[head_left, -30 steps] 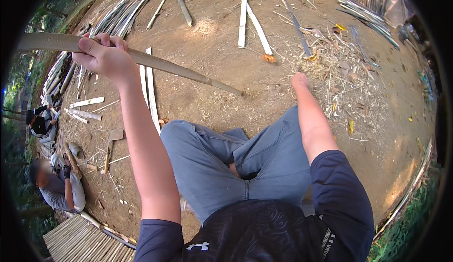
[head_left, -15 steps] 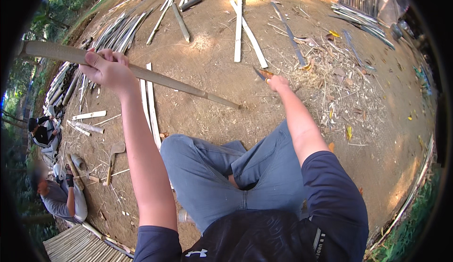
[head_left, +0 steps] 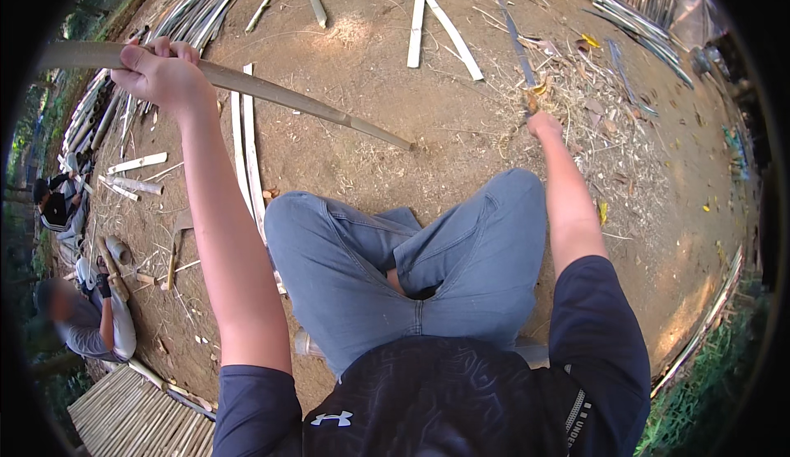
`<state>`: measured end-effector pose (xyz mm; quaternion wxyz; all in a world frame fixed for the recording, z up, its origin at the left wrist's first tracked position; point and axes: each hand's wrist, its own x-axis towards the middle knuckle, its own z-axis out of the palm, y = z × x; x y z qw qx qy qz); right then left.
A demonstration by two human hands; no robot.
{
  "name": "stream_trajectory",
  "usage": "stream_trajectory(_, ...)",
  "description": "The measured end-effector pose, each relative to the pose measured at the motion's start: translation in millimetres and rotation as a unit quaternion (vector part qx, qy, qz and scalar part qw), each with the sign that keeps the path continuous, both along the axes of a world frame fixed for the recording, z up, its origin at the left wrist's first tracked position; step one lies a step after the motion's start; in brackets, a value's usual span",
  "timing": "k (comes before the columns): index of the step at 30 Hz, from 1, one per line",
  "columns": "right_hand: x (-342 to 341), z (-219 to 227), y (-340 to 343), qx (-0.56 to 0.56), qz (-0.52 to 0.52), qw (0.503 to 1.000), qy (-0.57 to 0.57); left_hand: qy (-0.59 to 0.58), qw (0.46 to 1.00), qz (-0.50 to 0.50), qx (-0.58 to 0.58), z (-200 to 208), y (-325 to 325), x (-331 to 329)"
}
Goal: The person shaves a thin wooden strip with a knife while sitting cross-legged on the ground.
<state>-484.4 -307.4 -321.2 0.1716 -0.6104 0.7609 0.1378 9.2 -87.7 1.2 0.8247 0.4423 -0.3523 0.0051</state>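
My left hand [head_left: 156,74] is wrapped round a long bamboo strip [head_left: 280,95], close to its thick upper end at the left. The strip slants down to the right, and its thin end touches the dirt in front of my knees. My right hand [head_left: 545,125] is closed in a fist on a knife [head_left: 532,104], held out past my right knee, apart from the strip. The knife's short blade is mostly foreshortened against the shavings, and my fingers hide its handle. A long dark flat strip [head_left: 512,33] lies on the ground just beyond that hand.
Two pale slats [head_left: 420,16] lie crossed ahead. A pile of bamboo strips [head_left: 197,12] spreads at the far left. Shavings [head_left: 588,119] cover the ground at right. Two people [head_left: 90,321] sit at the left, near a hatchet-like tool [head_left: 174,255]. A slatted bamboo platform [head_left: 123,412] stands lower left.
My right hand has swung right with the knife, away from the bamboo strip. My left hand and the strip appear slightly farther left and higher; the whole view has shifted.
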Motion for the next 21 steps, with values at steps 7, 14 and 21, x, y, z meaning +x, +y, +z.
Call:
stream_trajectory(7,51,-15,42,0.061,0.310,0.949,-0.002,-0.010,1.000,0.002,0.004,5,2,-8)
stream_trajectory(14,-8,-61,25,0.091,0.177,0.980,0.009,-0.012,1.000,0.011,0.010,-1,7,-6)
stream_trajectory(21,-102,-47,51,-0.107,-0.125,0.986,0.003,0.016,0.999,0.026,0.018,-3,4,7)
